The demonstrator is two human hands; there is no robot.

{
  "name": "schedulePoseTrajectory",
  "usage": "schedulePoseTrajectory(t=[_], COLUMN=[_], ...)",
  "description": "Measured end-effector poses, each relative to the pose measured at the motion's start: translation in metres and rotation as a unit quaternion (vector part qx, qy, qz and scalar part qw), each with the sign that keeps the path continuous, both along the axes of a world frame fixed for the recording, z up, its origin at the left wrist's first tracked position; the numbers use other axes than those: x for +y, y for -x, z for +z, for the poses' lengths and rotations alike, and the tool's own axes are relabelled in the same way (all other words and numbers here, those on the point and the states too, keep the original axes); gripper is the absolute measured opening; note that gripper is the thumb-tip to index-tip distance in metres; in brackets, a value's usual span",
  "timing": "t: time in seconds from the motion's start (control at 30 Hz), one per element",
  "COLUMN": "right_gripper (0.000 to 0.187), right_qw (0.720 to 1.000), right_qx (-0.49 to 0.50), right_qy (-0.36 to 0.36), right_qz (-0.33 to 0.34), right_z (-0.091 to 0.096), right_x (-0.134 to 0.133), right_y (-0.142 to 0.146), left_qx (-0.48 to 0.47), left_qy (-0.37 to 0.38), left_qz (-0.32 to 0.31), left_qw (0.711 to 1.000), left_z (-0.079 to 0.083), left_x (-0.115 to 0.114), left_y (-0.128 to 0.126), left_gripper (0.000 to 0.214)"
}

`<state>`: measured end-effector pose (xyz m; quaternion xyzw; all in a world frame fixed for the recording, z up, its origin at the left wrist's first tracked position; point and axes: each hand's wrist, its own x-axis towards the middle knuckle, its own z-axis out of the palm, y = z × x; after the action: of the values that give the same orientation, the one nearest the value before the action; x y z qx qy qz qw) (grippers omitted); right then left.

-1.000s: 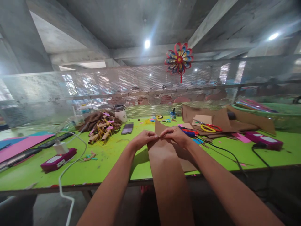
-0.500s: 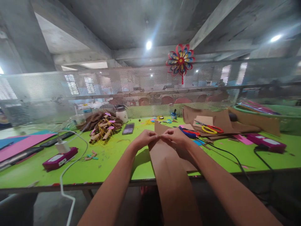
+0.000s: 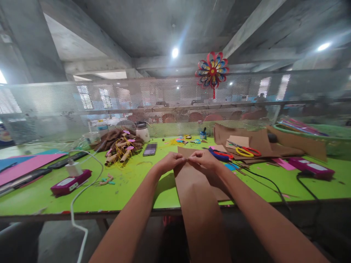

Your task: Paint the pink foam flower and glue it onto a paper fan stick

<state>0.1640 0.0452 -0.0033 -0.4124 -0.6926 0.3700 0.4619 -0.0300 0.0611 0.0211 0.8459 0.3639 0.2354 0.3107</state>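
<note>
Hard to say what's going on right at the pinch, tbh: the fingertips cover that bit of the brown paper strip (image 3: 199, 201), so any fold there is hidden. The strip sits front and center, its far end on the counter (image 3: 128, 197), while the near part hangs past the edge and gets cut off at the bottom. Another brown sheet (image 3: 221, 185) is half lost under the right forearm, can't make out its full shape. The phone (image 3: 149, 151) is partly pixelated, and everything behind the mesh screen (image 3: 161, 93) is pretty hazy.

As for pose, both forearms angle in from the bottom corners, cropped before the elbows. Left hand (image 3: 171, 162) and right hand (image 3: 205, 160) nearly meet, thumbs and fingers pinched narrow on the strip, knuckles up. There's a blue-handled tool (image 3: 221, 156) lying just beyond the right one.
</note>
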Motion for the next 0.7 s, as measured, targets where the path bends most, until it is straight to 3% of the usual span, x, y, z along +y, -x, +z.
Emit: schedulePoseTrajectory(t=[0.37,0.53,0.7], right_gripper=[0.028,0.030,0.031], right_qw=[0.997,0.996,0.996], right_qx=[0.068,0.083,0.082], right_qy=[0.033,0.040,0.030], right_qz=[-0.015,-0.014,-0.012], right_z=[0.0007,0.0045,0.0048], right_x=[-0.0011,-0.0035,-0.0013], right_y=[0.0035,0.0020,-0.0018], left_qx=[0.000,-0.071,-0.141], left_qy=[0.031,0.105,0.160], left_qz=[-0.024,-0.050,-0.013], left_qw=[0.999,0.991,0.977], left_z=[-0.0013,-0.0023,-0.0039], left_x=[0.0041,0.0036,0.0026], left_y=[0.0032,0.0058,0.0060], left_gripper=[0.044,0.036,0.039])
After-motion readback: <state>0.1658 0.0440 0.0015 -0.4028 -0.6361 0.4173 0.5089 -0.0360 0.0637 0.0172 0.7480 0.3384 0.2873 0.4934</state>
